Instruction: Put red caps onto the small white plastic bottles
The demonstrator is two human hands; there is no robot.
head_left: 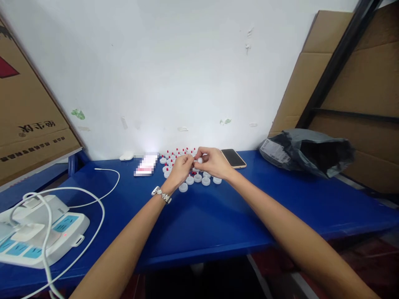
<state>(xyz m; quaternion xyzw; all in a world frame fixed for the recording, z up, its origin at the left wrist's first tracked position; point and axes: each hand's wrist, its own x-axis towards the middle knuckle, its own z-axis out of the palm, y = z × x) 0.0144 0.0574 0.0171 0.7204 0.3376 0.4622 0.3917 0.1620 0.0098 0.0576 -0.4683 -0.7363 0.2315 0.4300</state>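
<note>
My right hand (214, 162) pinches a small translucent white nozzle cap (200, 160) between thumb and fingers, above the middle of the table. Fingertips of my left hand (181, 167) are closed right beside that cap; whatever they grip is too small and hidden to make out. Around and under both hands stand many more white round caps, a good number with small red tips, such as a red tip (177, 149) at the back. White caps without a visible red tip sit nearer me, among them one front cap (183, 187) and another cap (205, 181).
A phone (233, 158) lies right of the caps, and a lit, blurred screen (146, 164) to the left. A grey plastic bag (289, 155) sits far right on the blue table (199, 224). A power strip (62, 241) with white cables occupies the left. Cardboard (34, 95) flanks the wall.
</note>
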